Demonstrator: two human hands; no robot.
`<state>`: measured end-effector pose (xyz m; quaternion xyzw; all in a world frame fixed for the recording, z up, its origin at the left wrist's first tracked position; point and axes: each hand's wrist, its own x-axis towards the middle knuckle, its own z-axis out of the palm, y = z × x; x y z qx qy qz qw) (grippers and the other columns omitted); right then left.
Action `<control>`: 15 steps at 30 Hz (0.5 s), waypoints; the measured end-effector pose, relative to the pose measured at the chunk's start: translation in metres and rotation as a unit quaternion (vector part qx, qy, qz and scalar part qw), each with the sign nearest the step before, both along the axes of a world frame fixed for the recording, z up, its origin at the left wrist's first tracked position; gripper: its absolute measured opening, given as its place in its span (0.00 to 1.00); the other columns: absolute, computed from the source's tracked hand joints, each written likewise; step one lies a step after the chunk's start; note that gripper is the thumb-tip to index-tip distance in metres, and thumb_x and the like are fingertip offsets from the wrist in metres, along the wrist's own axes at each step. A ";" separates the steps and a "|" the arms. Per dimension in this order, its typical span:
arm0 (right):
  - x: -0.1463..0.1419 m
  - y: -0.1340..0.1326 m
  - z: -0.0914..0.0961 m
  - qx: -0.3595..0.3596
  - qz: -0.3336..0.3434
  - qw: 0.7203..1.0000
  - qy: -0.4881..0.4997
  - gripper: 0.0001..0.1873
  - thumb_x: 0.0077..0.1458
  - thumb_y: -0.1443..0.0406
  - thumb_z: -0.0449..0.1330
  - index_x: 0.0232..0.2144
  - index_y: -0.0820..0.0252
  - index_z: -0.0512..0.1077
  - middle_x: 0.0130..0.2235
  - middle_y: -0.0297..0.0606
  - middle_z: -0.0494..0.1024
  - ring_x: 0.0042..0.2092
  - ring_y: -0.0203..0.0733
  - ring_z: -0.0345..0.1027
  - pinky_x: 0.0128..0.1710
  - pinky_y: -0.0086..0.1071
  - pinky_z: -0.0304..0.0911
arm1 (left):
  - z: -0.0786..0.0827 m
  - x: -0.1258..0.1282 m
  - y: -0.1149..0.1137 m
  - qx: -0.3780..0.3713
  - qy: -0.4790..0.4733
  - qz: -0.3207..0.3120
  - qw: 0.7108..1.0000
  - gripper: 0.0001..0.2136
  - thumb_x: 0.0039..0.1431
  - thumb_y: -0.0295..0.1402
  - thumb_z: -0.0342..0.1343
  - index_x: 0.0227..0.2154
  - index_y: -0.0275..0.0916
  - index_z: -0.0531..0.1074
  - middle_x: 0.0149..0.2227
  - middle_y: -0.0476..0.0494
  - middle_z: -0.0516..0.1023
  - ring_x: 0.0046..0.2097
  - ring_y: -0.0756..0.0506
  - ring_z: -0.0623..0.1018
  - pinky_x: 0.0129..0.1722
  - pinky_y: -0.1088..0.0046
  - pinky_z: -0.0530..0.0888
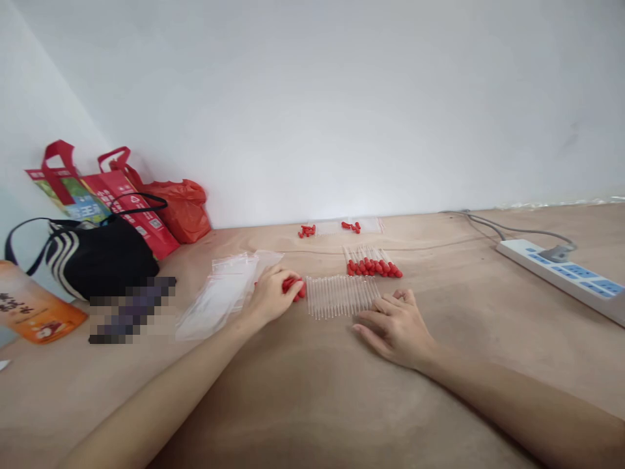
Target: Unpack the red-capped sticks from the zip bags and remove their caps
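A row of clear thin tubes (340,295) lies on the brown table (312,391) between my hands. My left hand (270,294) is closed around small red caps (295,286) at the left end of that row. My right hand (394,326) rests on the table at the row's right end, its fingers loosely curled and touching the tubes. Behind the row lies a second batch of tubes with red caps fitted (372,263). Farther back sit two small heaps of loose red caps (307,230) (351,227) on clear bags.
A pile of clear plastic bags (222,293) lies left of my left hand. At the far left stand a black striped bag (97,257), red shopping bags (122,195), a red plastic bag (183,208) and an orange packet (34,306). A white power strip (561,273) lies right.
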<state>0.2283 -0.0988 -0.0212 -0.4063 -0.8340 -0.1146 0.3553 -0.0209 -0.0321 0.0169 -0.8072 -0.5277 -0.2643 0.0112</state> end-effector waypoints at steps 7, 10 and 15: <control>0.015 0.004 -0.001 0.043 -0.035 0.998 0.002 0.14 0.54 0.62 0.51 0.25 0.55 0.74 0.20 0.31 0.66 0.25 0.31 0.56 0.36 0.34 0.42 | 0.007 0.089 0.040 -0.107 0.053 0.002 0.993 0.16 0.46 0.48 0.53 0.26 0.41 0.74 0.34 0.43 0.72 0.42 0.42 0.69 0.41 0.66 0.65; 0.012 0.007 -0.002 0.039 -0.023 0.999 0.006 0.13 0.53 0.63 0.51 0.25 0.55 0.74 0.20 0.31 0.66 0.25 0.30 0.55 0.37 0.34 0.42 | 0.005 0.107 0.055 -0.123 0.060 0.008 0.991 0.19 0.40 0.53 0.55 0.23 0.41 0.73 0.32 0.44 0.73 0.42 0.40 0.70 0.41 0.65 0.64; 0.011 0.006 -0.001 0.028 -0.009 0.999 0.022 0.12 0.53 0.63 0.51 0.25 0.55 0.74 0.20 0.30 0.67 0.25 0.31 0.55 0.38 0.35 0.42 | 0.000 0.114 0.065 -0.146 0.059 0.018 0.987 0.15 0.41 0.49 0.56 0.20 0.40 0.71 0.30 0.46 0.75 0.41 0.41 0.71 0.42 0.65 0.63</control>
